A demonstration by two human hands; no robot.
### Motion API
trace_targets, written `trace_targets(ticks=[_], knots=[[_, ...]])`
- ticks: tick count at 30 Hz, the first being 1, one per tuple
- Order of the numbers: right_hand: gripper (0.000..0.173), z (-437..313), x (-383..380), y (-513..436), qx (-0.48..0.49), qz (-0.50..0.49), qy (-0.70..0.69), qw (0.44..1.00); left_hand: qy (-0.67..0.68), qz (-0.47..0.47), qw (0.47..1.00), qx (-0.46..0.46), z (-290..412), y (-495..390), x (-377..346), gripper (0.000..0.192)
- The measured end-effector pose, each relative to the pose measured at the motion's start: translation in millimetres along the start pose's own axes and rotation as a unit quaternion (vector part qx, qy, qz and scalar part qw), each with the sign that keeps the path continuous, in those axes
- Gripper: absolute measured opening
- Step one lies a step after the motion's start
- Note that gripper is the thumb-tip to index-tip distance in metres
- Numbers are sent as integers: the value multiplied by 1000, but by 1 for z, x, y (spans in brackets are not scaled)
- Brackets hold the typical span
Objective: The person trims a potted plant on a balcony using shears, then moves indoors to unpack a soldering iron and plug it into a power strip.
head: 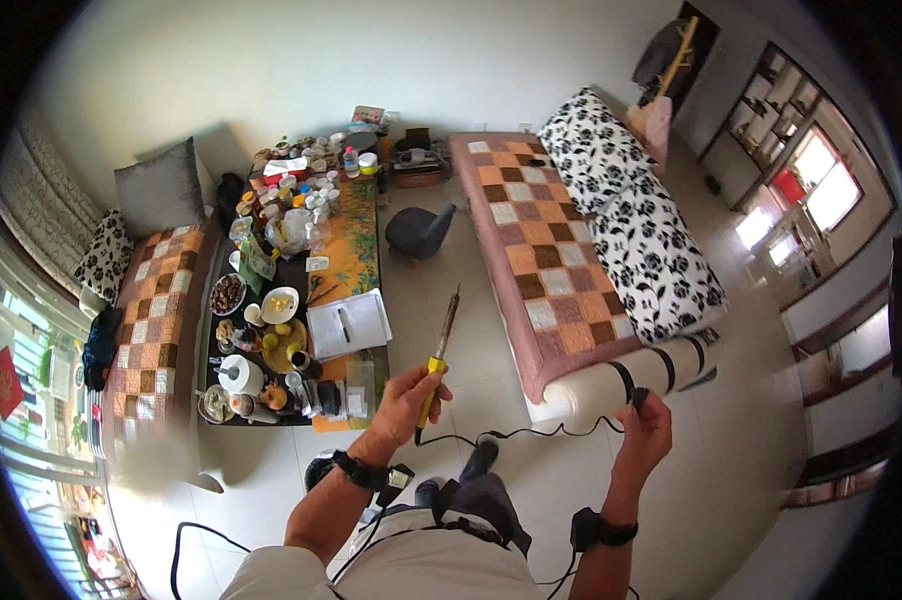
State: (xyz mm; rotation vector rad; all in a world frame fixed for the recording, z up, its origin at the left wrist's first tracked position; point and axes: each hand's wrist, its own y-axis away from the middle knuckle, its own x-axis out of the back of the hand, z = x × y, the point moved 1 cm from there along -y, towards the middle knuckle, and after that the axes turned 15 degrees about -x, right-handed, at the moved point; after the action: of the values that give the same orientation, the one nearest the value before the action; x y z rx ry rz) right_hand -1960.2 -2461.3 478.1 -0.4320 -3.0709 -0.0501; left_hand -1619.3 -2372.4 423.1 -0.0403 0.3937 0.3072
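My left hand (413,401) grips a soldering iron (436,364) by its yellow handle. The iron's long metal shaft points up and away from me, above the tiled floor. From the handle's lower end a thin black power cord (522,432) runs slackly across to the right. Its far end is in my right hand (650,429), where the fingers pinch a small black piece (637,397), likely the plug; the fingers partly hide it. Both wrists wear black bands with small devices.
A long table (361,247) to the left carries bottles, jars, fruit, papers with a pen (344,325) and scissors (314,286). A dark chair (419,231) stands beyond. At right is a sofa (530,247) with flowered cushions (657,255). Black cables (196,525) hang near my body.
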Motion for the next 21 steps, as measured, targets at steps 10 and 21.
trace_targets(ticks=[10, 21], knots=[[26, 8, -208, -252, 46, -214, 4, 976, -10, 239, 969, -58, 13, -200, 41, 16], [22, -27, -436, -366, 66, -364, 52, 928, -21, 371, 924, -90, 15, -324, 92, 25]])
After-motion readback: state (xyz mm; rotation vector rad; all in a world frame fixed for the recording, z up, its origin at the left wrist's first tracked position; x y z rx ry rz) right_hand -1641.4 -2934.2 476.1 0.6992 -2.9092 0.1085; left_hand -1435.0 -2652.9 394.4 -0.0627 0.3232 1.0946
